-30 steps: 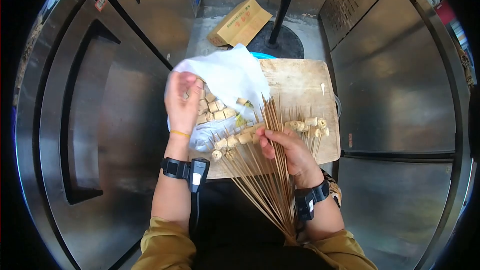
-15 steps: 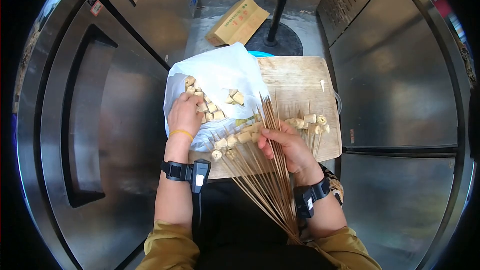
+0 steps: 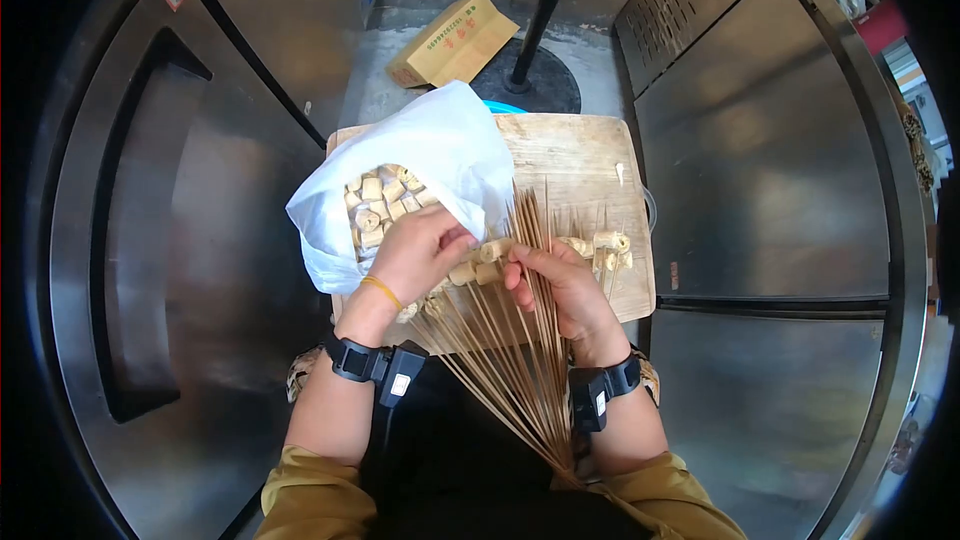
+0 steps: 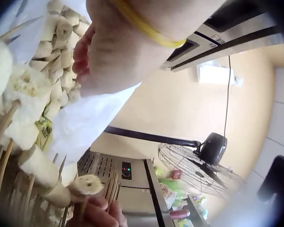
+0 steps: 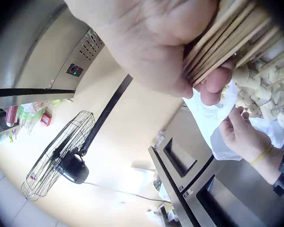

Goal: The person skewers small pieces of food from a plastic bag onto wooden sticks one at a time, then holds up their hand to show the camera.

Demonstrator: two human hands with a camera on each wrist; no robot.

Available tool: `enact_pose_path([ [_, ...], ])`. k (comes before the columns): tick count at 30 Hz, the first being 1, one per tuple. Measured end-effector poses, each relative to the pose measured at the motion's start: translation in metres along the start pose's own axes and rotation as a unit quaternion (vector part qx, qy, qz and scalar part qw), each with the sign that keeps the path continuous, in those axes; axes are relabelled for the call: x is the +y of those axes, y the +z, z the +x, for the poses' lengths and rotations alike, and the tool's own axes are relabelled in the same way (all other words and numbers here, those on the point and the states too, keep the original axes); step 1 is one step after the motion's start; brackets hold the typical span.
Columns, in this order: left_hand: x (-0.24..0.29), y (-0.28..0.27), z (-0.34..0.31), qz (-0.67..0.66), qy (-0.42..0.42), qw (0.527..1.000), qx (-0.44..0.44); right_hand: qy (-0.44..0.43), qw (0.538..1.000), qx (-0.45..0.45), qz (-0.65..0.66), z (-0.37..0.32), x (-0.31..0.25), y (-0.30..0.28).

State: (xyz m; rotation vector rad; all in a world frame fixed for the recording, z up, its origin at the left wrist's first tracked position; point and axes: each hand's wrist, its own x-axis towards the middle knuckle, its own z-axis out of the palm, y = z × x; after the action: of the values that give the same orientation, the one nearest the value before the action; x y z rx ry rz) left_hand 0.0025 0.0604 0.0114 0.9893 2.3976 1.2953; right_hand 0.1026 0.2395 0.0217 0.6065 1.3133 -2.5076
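Observation:
A white plastic bag (image 3: 440,140) lies with its mouth spread, showing many short, pale-yellow cylindrical food pieces (image 3: 385,190) inside. My left hand (image 3: 415,250) pinches the bag's near edge, fingers and thumb together in front of the pieces. My right hand (image 3: 570,285) grips a bundle of bamboo skewers (image 3: 530,215), thumb across them and points upward. Below the hands, more skewers (image 3: 495,340) fan out, with pale pieces (image 3: 490,265) threaded near their tips. Further loaded skewers (image 3: 608,243) lie right of the right hand.
Bag and loaded skewers rest on a wooden cutting board (image 3: 570,150). Steel refrigerator doors stand close at left (image 3: 230,240) and right (image 3: 770,200). Beyond the board are a cardboard box (image 3: 455,40) and a black fan stand (image 3: 540,25).
My left hand went from the bag's left side down among the pieces, then right to its near edge. The bag's mouth has shifted, uncovering more pieces. My right hand keeps its grip on the skewers.

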Motion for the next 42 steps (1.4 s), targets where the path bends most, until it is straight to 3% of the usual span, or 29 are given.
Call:
enact_pose_path([
  [4, 0.004, 0.015, 0.0, -0.103, 0.017, 0.994, 0.03, 0.002, 1.0, -0.001, 0.019, -0.009, -0.012, -0.002],
  [5, 0.003, 0.012, -0.001, -0.102, 0.009, 0.995, 0.001, 0.004, 0.999, -0.005, 0.038, -0.012, -0.016, -0.004],
  [8, 0.009, 0.009, 0.001, -0.204, -0.047, 0.977, 0.041, -0.001, 0.999, -0.005, 0.046, -0.012, -0.017, -0.014],
  [11, -0.01, 0.015, 0.004, -0.215, -0.031, 0.97, 0.111, -0.004, 1.0, 0.03, -0.007, -0.01, -0.013, -0.009],
  [18, -0.036, -0.016, 0.006, 0.081, -0.089, 0.98, 0.161, -0.006, 0.997, 0.046, -0.061, -0.009, -0.004, -0.01],
  [22, -0.043, -0.018, 0.007, 0.202, -0.131, 0.964, 0.11, -0.006, 0.996, 0.056, -0.063, -0.01, -0.002, -0.013],
  [34, -0.028, -0.003, 0.009, 0.292, -0.158, 0.941, 0.063, -0.007, 0.998, 0.042, -0.054, -0.011, -0.002, -0.008],
  [37, -0.026, -0.005, 0.01, 0.294, -0.167, 0.94, 0.051, -0.007, 0.998, 0.036, -0.055, -0.011, -0.002, -0.007],
  [40, -0.028, -0.002, 0.008, 0.288, -0.138, 0.943, 0.095, -0.01, 0.997, 0.038, -0.064, -0.011, -0.003, -0.005],
  [42, -0.025, -0.004, 0.009, 0.27, -0.144, 0.95, 0.067, -0.01, 0.997, 0.042, -0.064, -0.011, -0.002, -0.004],
])
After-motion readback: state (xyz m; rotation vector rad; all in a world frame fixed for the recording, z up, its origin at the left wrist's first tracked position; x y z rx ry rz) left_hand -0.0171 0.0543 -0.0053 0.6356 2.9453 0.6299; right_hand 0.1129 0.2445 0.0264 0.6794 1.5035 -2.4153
